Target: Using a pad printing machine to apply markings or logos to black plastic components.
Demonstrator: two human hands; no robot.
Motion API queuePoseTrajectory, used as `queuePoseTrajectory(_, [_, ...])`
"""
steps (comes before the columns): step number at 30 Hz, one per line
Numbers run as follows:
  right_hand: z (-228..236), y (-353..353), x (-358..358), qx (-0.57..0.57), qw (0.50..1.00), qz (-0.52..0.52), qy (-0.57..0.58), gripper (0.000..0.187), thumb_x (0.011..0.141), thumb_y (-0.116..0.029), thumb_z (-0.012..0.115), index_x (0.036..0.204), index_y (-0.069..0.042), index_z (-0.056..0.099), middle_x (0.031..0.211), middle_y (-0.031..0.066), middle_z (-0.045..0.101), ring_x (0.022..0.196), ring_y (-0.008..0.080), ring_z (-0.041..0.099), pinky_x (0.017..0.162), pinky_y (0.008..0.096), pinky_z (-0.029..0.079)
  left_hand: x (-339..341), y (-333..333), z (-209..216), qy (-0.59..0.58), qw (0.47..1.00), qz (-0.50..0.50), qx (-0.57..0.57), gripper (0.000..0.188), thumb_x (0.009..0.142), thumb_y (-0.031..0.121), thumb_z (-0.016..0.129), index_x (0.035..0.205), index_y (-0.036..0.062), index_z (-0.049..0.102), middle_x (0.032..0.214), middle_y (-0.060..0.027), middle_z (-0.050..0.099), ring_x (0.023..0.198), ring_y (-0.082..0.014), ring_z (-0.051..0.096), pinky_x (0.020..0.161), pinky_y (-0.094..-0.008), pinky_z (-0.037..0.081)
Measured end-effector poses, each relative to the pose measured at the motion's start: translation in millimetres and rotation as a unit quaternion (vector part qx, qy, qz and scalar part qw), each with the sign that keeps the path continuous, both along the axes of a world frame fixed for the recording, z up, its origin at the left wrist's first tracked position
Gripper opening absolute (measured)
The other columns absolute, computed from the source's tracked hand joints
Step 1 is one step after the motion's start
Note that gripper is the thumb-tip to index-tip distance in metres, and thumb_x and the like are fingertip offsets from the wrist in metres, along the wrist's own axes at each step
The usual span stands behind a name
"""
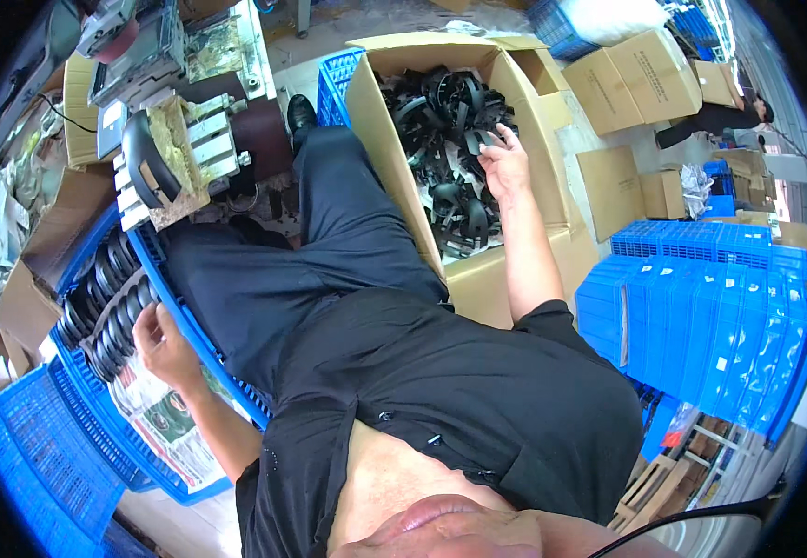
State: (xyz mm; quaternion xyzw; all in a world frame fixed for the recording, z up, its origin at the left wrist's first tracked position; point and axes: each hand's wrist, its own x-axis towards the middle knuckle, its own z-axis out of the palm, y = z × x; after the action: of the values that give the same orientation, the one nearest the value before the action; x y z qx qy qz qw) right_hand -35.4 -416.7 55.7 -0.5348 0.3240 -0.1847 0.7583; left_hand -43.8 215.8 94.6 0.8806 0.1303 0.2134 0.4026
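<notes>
My left hand is over the blue crate at my left, its fingers loosely bent and apart, right beside a row of black curved plastic parts. Nothing shows in its grasp. At the right, my right hand reaches over an open cardboard box full of loose black plastic pieces. Its fingers are spread, with a dark piece just past the tips; no grip on it shows. One black curved part sits on the fixture of the machine ahead on the left.
Stacked blue crates stand at the right, near several cardboard cartons. Another blue crate is at the lower left. Printed paper lines the left crate. Farther off at the upper right, a person in dark clothes bends forward.
</notes>
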Motion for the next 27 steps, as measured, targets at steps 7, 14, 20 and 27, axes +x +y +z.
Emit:
queuePoseTrajectory(7, [46, 134, -2, 0.158, 0.904, 0.366, -0.153, 0.046, 0.088, 0.008, 0.075, 0.131, -0.007, 0.067, 0.114, 0.0036, 0.075, 0.105, 0.0165, 0.071, 0.091, 0.0308, 0.058, 15, -126, 48, 0.139, 0.867, -0.325, -0.353, 0.07, 0.097, 0.014, 0.078, 0.158, 0.0018, 0.046, 0.136, -0.0171, 0.066, 0.111, -0.0189, 0.066, 0.092, -0.0353, 0.058])
queuePoseTrajectory(14, [67, 256, -12, 0.084, 0.796, 0.599, -0.012, 0.043, 0.089, 0.007, 0.074, 0.13, -0.001, 0.063, 0.114, 0.0016, 0.07, 0.106, 0.011, 0.066, 0.096, 0.029, 0.053, 7, -149, 47, 0.185, 0.818, -0.32, -0.441, 0.039, 0.103, 0.014, 0.075, 0.138, 0.0014, 0.063, 0.106, -0.0018, 0.072, 0.083, -0.0055, 0.064, 0.067, -0.0212, 0.053])
queuePoseTrajectory(20, [83, 276, 7, -0.175, 0.768, 0.614, -0.045, 0.026, 0.095, -0.003, 0.078, 0.12, -0.001, 0.069, 0.108, 0.0033, 0.072, 0.1, 0.0104, 0.066, 0.091, 0.0288, 0.053, 3, -135, 51, 0.16, 0.852, -0.283, -0.41, 0.027, 0.112, 0.021, 0.062, 0.129, 0.0008, 0.069, 0.099, -0.0033, 0.073, 0.073, -0.0054, 0.062, 0.062, -0.0226, 0.054])
queuePoseTrajectory(27, [94, 272, 16, -0.161, 0.825, 0.539, -0.058, 0.019, 0.096, -0.003, 0.08, 0.114, 0.0, 0.073, 0.101, 0.0012, 0.072, 0.091, 0.0091, 0.065, 0.083, 0.0272, 0.053, 37, -120, 95, -0.055, 0.973, -0.202, -0.098, 0.024, 0.103, 0.017, 0.074, 0.119, -0.0002, 0.074, 0.095, -0.011, 0.075, 0.081, -0.0158, 0.071, 0.074, -0.031, 0.058])
